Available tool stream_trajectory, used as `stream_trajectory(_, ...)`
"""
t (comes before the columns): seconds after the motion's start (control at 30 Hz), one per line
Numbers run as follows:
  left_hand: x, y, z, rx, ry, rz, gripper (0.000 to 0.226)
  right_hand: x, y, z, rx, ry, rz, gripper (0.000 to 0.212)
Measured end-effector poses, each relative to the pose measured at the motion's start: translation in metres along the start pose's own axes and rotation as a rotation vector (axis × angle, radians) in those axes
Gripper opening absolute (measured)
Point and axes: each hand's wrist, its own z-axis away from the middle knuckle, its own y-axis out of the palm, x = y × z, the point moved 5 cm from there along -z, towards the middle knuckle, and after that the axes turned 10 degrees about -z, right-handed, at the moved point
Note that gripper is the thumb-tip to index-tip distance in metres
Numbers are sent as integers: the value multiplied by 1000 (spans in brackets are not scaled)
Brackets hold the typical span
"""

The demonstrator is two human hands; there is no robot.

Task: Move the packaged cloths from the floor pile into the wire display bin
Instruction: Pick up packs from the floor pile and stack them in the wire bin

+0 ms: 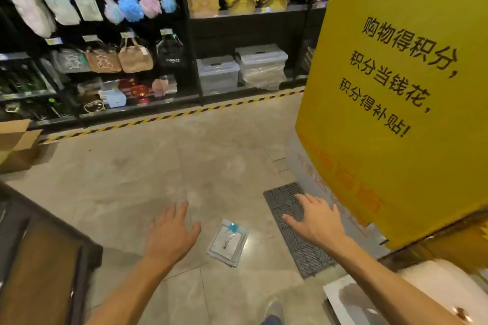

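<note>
A small stack of packaged cloths, clear wrappers with white labels and a blue tag, lies flat on the grey floor tiles between my hands. My left hand hovers palm down just left of the stack, fingers spread and holding nothing. My right hand hovers to the right of the stack above a dark floor grate, fingers spread, also holding nothing. Neither hand touches the packages. No wire display bin can be made out in this view.
A dark floor grate lies right of the stack. A big yellow sign stands at the right. Black shelves of bags and sponges line the far side. A cardboard box sits left, a dark wooden fixture at lower left.
</note>
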Motion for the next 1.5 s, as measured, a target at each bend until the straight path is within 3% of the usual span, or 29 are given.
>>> stream_trajectory(0.23,-15,43,-104,58,-13,-30,94,-18,51,-115,91,-6,-11,81)
stream_trajectory(0.4,-22,108,-178,130,-17,-14,72,-36,110,-191,114,15,-24,76)
stream_trajectory(0.63,-28,277,-262,316,10,-44,73,-78,257,-273,181,122,-24,85)
stream_trajectory(0.93,-38,562,-383,442,124,-83,77,-145,534,-374,245,189,-34,82)
stream_trajectory(1.17,-50,756,-444,493,32,114,93,-185,725,-418,262,249,-108,86)
stream_trajectory(1.33,-46,822,-468,404,-67,128,108,-200,798,-429,218,354,-200,93)
stream_trajectory(1.5,-16,829,-483,417,-187,327,94,-188,824,-434,106,558,-380,93)
